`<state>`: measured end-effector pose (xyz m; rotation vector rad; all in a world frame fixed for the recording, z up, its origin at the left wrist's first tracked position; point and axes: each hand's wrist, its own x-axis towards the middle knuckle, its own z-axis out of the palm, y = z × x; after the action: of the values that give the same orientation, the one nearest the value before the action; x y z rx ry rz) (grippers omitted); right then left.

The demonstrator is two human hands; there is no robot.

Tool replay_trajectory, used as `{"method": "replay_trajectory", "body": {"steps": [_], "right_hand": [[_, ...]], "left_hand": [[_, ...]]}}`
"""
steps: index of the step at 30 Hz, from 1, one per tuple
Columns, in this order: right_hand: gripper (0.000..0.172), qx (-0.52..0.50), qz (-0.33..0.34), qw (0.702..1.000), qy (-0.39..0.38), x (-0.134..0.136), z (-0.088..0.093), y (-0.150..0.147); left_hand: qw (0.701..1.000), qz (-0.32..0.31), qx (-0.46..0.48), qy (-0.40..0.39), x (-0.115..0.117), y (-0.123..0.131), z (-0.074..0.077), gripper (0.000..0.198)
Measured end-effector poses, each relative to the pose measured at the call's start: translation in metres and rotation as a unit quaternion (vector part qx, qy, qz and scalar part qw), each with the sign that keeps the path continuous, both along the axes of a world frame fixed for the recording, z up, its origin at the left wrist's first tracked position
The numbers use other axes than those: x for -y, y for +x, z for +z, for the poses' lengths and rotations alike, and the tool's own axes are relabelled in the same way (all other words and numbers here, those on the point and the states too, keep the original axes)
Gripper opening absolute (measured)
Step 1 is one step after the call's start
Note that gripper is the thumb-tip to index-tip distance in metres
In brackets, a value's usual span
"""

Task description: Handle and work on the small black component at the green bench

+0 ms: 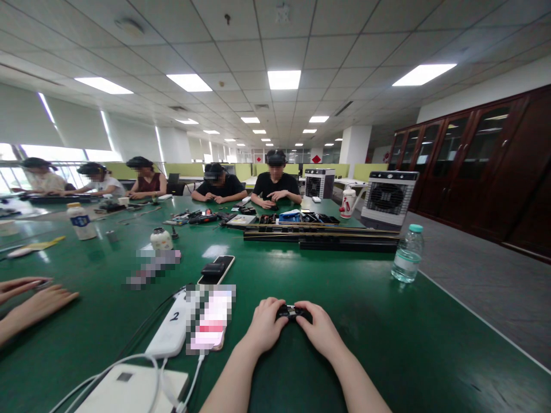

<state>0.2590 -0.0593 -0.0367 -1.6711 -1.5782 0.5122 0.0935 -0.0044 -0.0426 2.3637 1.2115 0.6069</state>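
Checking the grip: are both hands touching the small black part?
Touching. The head view shows the left hand and right hand pinching the small black part from either side, covering its ends.

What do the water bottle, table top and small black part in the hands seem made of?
The water bottle looks like clear plastic: see-through, teal cap. The table top has a glossy green finish mirroring ceiling lights; core hidden. The small black part may be plastic; too small to tell.
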Motion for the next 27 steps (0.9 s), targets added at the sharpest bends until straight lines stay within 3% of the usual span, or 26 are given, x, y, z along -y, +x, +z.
{"method": "replay_trajectory", "body": {"steps": [27], "right_hand": [[0.029, 0.008, -0.008, 1.000, -0.001, -0.0007, -0.0014, 0.0004]], "left_hand": [[1.000, -0.002, -0.002, -0.022, -0.0012, 0.0010, 0.0011, 0.046]]}}
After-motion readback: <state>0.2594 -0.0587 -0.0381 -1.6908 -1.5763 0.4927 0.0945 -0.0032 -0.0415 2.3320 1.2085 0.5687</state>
